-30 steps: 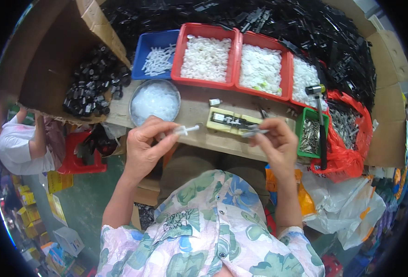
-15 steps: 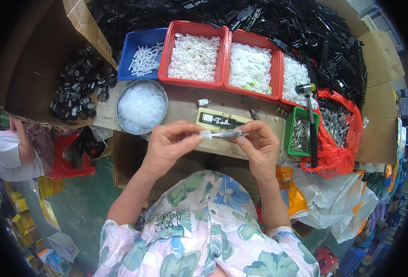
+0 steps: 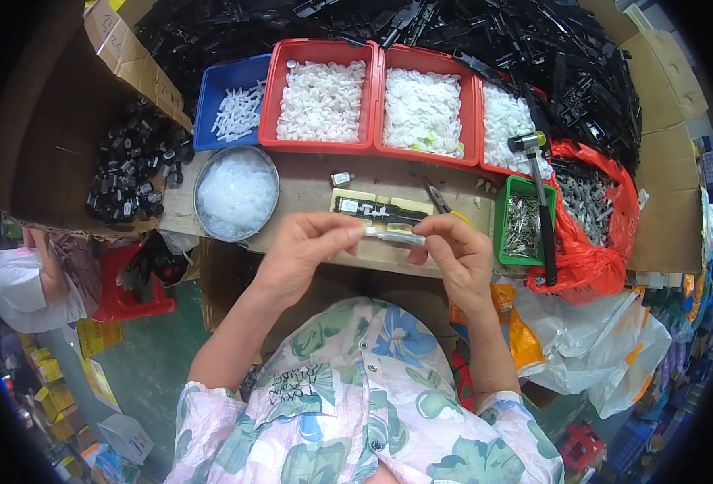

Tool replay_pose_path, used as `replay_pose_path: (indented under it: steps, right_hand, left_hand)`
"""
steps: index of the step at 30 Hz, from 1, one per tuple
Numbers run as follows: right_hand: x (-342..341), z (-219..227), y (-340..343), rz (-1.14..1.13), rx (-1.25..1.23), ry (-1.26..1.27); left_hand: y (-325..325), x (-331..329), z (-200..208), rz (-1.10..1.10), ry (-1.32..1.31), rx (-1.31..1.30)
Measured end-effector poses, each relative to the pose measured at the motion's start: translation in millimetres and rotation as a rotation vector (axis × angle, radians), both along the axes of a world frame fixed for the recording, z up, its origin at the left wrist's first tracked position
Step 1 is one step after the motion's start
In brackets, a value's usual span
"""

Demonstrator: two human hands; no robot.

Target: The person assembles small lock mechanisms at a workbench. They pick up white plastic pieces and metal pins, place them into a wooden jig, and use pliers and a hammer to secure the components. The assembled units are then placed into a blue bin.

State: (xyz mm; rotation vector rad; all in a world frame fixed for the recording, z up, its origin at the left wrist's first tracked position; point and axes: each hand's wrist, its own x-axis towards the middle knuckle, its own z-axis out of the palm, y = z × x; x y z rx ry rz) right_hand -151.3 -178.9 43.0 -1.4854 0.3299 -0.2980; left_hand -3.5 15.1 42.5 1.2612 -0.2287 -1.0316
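Observation:
A slim translucent plastic piece with a white end (image 3: 397,236) spans the gap between my two hands at chest height. My left hand (image 3: 301,252) pinches its white end between thumb and fingertips. At the other end, the thumb and forefinger of my right hand (image 3: 459,256) are closed on the clear part. Just beyond my fingers lies a cream-coloured block (image 3: 403,203), with a long black part (image 3: 384,212) set in it. A small white-and-silver piece (image 3: 341,178) rests on the bench behind the block. Pliers (image 3: 435,196) lie to its right, their yellow handle partly hidden.
Red trays (image 3: 380,121) of white pieces and a blue tray (image 3: 202,109) line the back. A round tin (image 3: 201,211) holds clear pieces. A hammer (image 3: 546,226) leans over a green tray (image 3: 499,234) of metal pins, beside a red bag (image 3: 594,278). Black parts (image 3: 485,32) heap behind.
The bench has shifted slightly left in view. Both hands still hold the plastic piece, its clear part now showing more at my right fingertips. More of the pliers shows.

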Motion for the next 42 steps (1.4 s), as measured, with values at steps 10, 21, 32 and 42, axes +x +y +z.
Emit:
replay_pose_path:
  steps: [10,21,32,42]
  right_hand:
    - [1.3,2.5,-9.9,-0.025,0.099,0.093]
    - [8.4,-14.6,-46.6,-0.014,-0.253,0.179]
    - [27.5,-18.6,-48.1,0.101,-0.370,0.195]
    - [24.9,-8.9,-52.9,0.165,-0.558,0.221]
  left_hand:
    - [-11.9,-1.4,-2.0,-0.027,-0.356,0.052]
    - [-35.9,17.2,-12.4,-0.065,-1.285,0.098]
    - [-50.4,17.2,-13.1,-0.131,-1.327,0.112]
    - [-57.7,11.5,-22.4,-0.093,-1.472,0.089]
